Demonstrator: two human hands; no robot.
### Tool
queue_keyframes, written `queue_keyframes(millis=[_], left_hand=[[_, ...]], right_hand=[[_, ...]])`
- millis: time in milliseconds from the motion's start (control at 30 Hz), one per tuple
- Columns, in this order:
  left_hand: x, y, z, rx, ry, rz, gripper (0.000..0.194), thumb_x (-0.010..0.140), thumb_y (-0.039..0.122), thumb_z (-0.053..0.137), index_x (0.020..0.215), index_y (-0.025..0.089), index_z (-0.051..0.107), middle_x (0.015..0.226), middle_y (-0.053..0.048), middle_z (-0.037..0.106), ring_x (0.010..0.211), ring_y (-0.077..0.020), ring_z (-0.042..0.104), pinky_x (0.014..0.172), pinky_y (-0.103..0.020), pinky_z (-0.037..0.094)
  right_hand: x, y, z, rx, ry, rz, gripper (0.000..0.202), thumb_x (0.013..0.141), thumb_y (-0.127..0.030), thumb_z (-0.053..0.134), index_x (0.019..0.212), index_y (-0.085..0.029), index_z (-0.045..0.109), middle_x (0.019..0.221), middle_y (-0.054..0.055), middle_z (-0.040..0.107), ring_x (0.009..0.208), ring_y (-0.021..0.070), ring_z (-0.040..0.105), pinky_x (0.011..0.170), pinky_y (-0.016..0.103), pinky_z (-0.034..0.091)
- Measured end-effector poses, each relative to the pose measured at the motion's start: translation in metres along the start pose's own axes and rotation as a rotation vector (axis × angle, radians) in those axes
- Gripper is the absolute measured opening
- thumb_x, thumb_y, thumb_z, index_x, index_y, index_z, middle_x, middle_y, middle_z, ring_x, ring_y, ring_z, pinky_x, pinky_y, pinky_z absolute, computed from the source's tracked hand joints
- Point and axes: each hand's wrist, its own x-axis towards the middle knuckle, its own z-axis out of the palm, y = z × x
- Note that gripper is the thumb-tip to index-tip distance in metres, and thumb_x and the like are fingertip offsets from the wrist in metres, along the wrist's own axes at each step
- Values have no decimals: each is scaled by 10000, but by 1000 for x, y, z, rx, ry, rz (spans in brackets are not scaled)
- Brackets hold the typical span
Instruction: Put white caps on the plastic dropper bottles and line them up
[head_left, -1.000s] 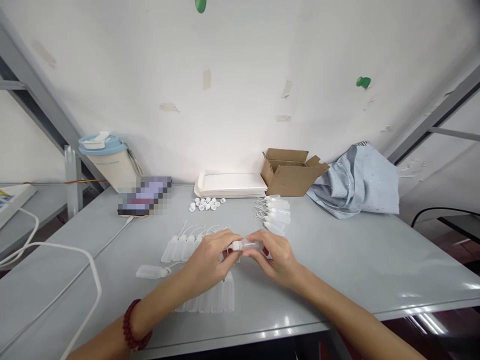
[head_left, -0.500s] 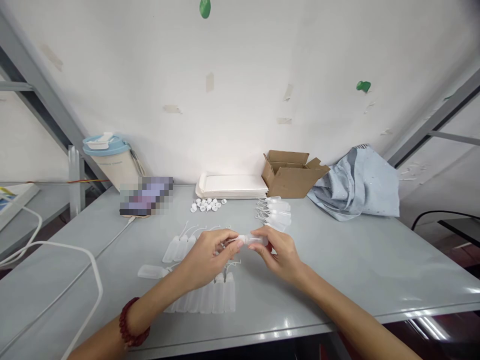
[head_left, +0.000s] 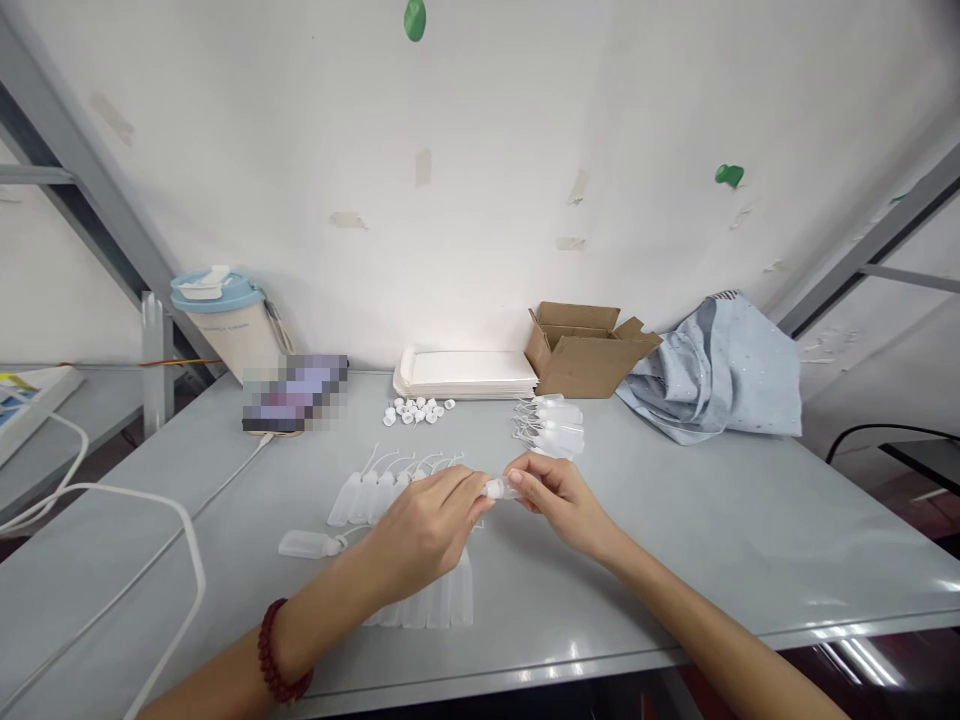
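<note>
A small translucent plastic bottle with a white cap (head_left: 494,489) is held sideways above the table. My left hand (head_left: 431,520) has its fingers closed around the cap end. My right hand (head_left: 561,502) pinches the bottle's body, which its fingers mostly cover. Below my left hand lie two rows of similar flat bottles, a far row (head_left: 364,498) with thin white strings and a near row (head_left: 450,598) partly hidden by my forearm. One more bottle (head_left: 304,544) lies sideways at the left.
Loose white caps (head_left: 418,411) lie in front of a stack of white envelopes (head_left: 472,368). A pile of stringed bottles (head_left: 555,430) sits near an open cardboard box (head_left: 592,362). Around them are grey-blue cloth (head_left: 720,375), a phone (head_left: 296,393) on a cable and a cup (head_left: 232,325).
My left hand has rolled over the cap, its back now turned more upward. My right fingers have closed further over the bottle's body and shifted slightly toward the cap.
</note>
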Motion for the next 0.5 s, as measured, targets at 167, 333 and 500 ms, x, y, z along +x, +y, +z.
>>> queue_keyframes(millis=[167, 333, 500], left_hand=[[6, 8, -8, -283, -34, -286, 215, 906, 252, 408, 834, 172, 593, 674, -16, 568, 608, -125, 503, 551, -231, 406], [11, 12, -11, -426, -81, -452, 268, 888, 338, 428, 795, 170, 615, 683, -13, 582, 633, -134, 534, 552, -227, 431], [13, 10, -15, -881, -138, -713, 335, 869, 406, 447, 684, 150, 560, 625, 5, 545, 541, -117, 543, 535, -248, 474]], right_hand=[[1, -2, 1, -56, 40, -40, 323, 881, -420, 476, 727, -157, 584, 529, -35, 450, 490, 80, 399, 449, 201, 323], [0, -1, 3, -229, 135, -175, 245, 855, -383, 533, 806, -159, 620, 607, -2, 568, 517, 89, 466, 454, 200, 370], [0, 3, 4, -341, 199, -431, 165, 848, -295, 568, 956, -174, 596, 681, 12, 587, 543, 102, 468, 473, 213, 405]])
